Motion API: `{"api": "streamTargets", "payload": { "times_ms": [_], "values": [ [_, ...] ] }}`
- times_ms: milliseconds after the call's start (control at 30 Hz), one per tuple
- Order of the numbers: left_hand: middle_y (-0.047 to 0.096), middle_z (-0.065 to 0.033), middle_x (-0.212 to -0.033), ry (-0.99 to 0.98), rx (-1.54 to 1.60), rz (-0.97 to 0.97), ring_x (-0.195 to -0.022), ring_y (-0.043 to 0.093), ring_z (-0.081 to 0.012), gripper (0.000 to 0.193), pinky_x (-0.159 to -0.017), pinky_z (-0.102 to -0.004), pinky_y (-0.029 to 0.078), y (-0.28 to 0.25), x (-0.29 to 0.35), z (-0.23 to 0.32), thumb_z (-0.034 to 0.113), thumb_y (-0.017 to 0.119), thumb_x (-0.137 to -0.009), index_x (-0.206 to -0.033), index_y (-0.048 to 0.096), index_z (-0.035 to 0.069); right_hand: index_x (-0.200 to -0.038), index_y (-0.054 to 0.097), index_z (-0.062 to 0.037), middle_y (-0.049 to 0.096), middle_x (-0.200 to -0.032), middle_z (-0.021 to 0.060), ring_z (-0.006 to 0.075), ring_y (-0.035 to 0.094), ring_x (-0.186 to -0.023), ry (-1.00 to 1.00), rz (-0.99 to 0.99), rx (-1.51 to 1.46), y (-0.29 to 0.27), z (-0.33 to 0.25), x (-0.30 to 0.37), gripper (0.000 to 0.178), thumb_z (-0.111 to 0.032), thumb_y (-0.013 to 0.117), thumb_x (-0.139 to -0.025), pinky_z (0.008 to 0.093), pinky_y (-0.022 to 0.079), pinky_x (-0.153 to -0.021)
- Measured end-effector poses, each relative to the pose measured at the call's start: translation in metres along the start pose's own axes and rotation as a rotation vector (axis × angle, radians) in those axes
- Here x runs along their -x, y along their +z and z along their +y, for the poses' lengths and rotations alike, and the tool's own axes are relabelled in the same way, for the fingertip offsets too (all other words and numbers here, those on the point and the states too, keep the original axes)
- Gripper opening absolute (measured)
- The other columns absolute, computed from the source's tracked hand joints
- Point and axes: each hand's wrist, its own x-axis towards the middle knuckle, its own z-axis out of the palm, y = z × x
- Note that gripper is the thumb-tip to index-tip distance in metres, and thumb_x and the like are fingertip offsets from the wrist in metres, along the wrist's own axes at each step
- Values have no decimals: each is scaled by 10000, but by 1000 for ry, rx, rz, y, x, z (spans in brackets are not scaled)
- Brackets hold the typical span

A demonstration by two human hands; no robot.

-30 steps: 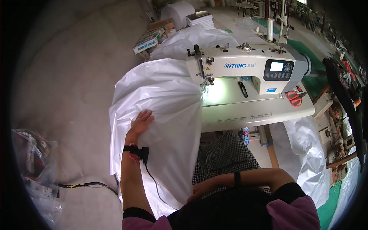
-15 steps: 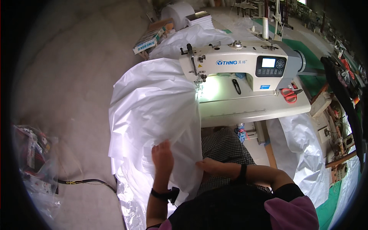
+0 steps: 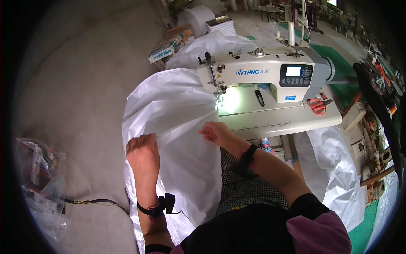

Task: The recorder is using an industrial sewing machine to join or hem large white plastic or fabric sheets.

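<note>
A large glossy white plastic-like sheet (image 3: 186,165) drapes from the sewing machine (image 3: 249,70) down over my lap and the left side. Its upper end lies at the lit needle area. My left hand (image 3: 143,154) is on the sheet's left part, fingers curled over and gripping a fold. Closer to the needle, my right hand (image 3: 215,133) hovers at or lightly touches the sheet near its right edge, with bent fingers slightly apart. Both wrists wear black straps.
On the machine bed lie a black cutter (image 3: 259,98) and red-handled scissors (image 3: 319,106). A thread cone (image 3: 291,34) stands behind. More white sheeting (image 3: 338,165) hangs at the right. A clear bag of items (image 3: 40,182) and a black cable (image 3: 99,201) lie on the left floor.
Both hands have moved up toward the machine; the left also went left. The right has left the sheet's lower right edge. The sheet now has a taut fold running toward the needle.
</note>
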Motion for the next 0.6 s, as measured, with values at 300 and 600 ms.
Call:
{"api": "streamTargets", "payload": {
  "times_ms": [300, 600],
  "values": [
    [528, -51, -756, 111, 222, -158, -774, 537, -248, 179, -697, -380, 439, -26, 10, 16, 30, 743, -596, -757, 678, 72, -821, 603, -122, 448, -650, -31, 80, 357, -493, 158, -359, -48, 13, 54, 23, 94, -173, 659, -876, 259, 263, -448],
    [548, -57, -754, 121, 189, -297, -781, 551, -254, 76, -698, -370, 452, -34, 26, 0, 95, 738, -704, -738, 672, 75, -1114, 557, -60, 525, -862, 11, 125, 513, -730, 128, -294, 359, 40, 113, 84, 486, -418, 716, -826, 268, 440, -646]
  ]
}}
